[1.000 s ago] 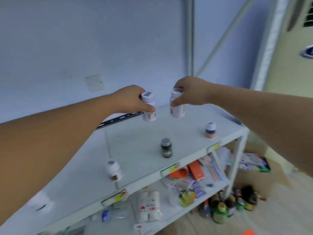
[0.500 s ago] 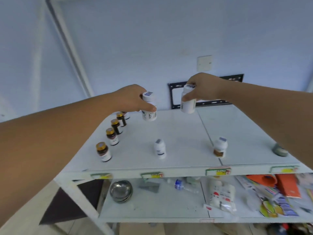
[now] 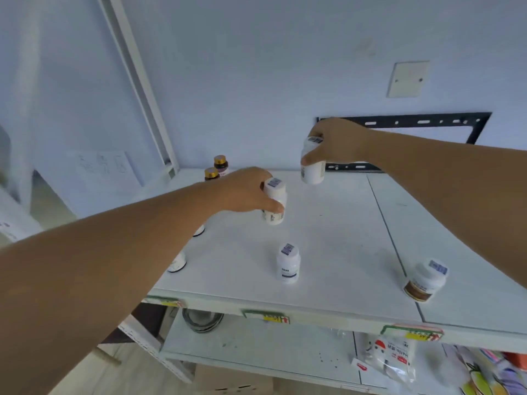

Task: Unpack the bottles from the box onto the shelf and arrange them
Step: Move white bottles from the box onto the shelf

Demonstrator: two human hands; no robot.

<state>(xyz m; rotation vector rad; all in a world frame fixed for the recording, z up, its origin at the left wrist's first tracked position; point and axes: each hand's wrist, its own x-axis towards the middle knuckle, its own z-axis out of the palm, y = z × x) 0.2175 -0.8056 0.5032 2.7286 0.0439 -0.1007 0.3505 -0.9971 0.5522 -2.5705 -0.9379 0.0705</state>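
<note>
My left hand (image 3: 245, 191) grips a white bottle (image 3: 274, 202) by its upper part, its base at or just above the white top shelf (image 3: 336, 240). My right hand (image 3: 336, 143) holds a second white bottle (image 3: 313, 171) near the back of the shelf, slightly above the surface. A third white bottle (image 3: 288, 263) stands free nearer the front edge. A white bottle with a brown band (image 3: 426, 280) stands at the right front. Dark gold-capped bottles (image 3: 216, 168) line the left side; my left forearm hides part of that row.
A black wall bracket (image 3: 413, 122) is mounted behind the shelf, with a white wall plate (image 3: 407, 79) above it. The lower shelf (image 3: 271, 346) holds a metal bowl (image 3: 202, 320) and a plastic packet (image 3: 390, 357). A white upright post (image 3: 137, 81) rises at the left.
The view swung left and closer to the shelf. My left hand lowered its bottle toward the shelf surface. My right hand kept its bottle near the back.
</note>
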